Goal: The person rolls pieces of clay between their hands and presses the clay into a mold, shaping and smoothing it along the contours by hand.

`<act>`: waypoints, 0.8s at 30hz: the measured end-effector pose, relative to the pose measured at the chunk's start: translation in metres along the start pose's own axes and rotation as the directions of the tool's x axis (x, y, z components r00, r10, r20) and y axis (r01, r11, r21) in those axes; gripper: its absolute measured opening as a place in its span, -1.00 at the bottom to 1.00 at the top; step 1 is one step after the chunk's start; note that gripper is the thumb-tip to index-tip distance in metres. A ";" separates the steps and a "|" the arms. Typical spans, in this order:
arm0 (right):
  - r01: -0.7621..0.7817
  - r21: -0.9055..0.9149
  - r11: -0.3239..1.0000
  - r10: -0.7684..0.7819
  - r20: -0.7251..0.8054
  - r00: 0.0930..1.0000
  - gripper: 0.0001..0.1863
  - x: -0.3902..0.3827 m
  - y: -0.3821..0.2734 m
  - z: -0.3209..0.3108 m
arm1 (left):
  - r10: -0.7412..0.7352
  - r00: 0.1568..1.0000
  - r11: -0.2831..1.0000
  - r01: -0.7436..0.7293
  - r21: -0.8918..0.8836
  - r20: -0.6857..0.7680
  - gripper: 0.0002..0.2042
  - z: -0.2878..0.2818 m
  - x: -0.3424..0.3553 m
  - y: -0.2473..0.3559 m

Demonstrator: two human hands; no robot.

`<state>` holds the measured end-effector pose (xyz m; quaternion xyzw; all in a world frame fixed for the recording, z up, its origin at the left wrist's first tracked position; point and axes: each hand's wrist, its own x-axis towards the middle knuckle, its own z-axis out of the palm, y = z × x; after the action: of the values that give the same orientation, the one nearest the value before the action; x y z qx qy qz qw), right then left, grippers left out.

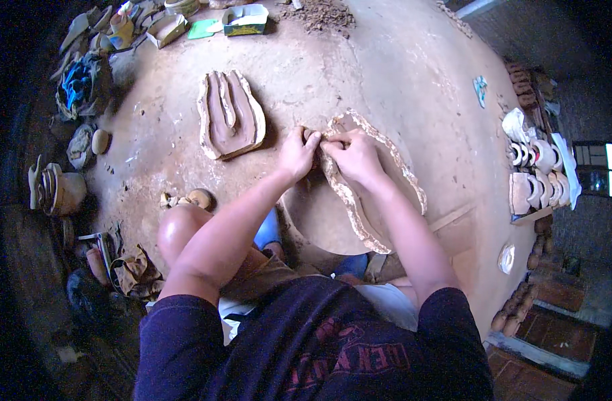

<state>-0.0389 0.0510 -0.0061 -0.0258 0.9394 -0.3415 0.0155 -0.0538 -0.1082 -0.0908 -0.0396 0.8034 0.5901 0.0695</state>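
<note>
Cream-rimmed form [345, 198], left hand [299, 156], right hand [355, 158] curled; converging at edge

Near piece [349, 202]: rim looks rough, crumbly; inside smooth, matt, clay-like. Far piece [244, 127]: rough rim, matt inside. Disc [314, 217] is smooth, matt. Shirt [306, 334]: matt cloth. Box [246, 29]: card.

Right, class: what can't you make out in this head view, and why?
All in the head view:
- Fingertip contact of the left hand and right hand: covered by the fingers.
- Clay piece, underside: faces away.
- Board, far part: under the clay piece.
- Right shoe, toe: behind the board.
- Box, contents: too small.
</note>
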 end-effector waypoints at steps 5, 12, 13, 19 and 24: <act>-0.257 0.100 0.961 0.253 0.043 0.966 -0.76 0.008 0.001 -0.002 | -0.023 1.000 1.000 0.023 0.008 0.013 -0.50 0.000 -0.002 0.012; -0.069 -0.055 0.996 0.069 -0.013 0.998 -0.72 -0.020 0.014 0.007 | 0.046 0.999 0.991 -0.044 0.130 -0.014 -0.48 0.002 -0.003 0.011; 0.015 -0.067 0.998 -0.021 -0.091 0.996 -0.72 -0.025 0.020 0.007 | 0.050 0.999 0.991 -0.049 0.128 -0.008 -0.48 0.003 -0.004 0.013; -0.439 0.137 0.888 0.404 0.224 0.887 -0.76 -0.019 -0.008 -0.016 | 0.014 1.000 1.000 -0.014 -0.008 -0.006 -0.50 0.001 -0.006 0.010; -0.210 -0.061 0.976 0.214 0.077 0.974 -0.77 -0.043 0.009 -0.007 | 0.030 0.999 0.999 -0.030 0.039 -0.016 -0.51 0.003 -0.004 0.006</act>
<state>0.0033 0.0653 -0.0062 0.0601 0.9439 -0.3118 0.0905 -0.0508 -0.1039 -0.0852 -0.0310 0.8156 0.5752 0.0550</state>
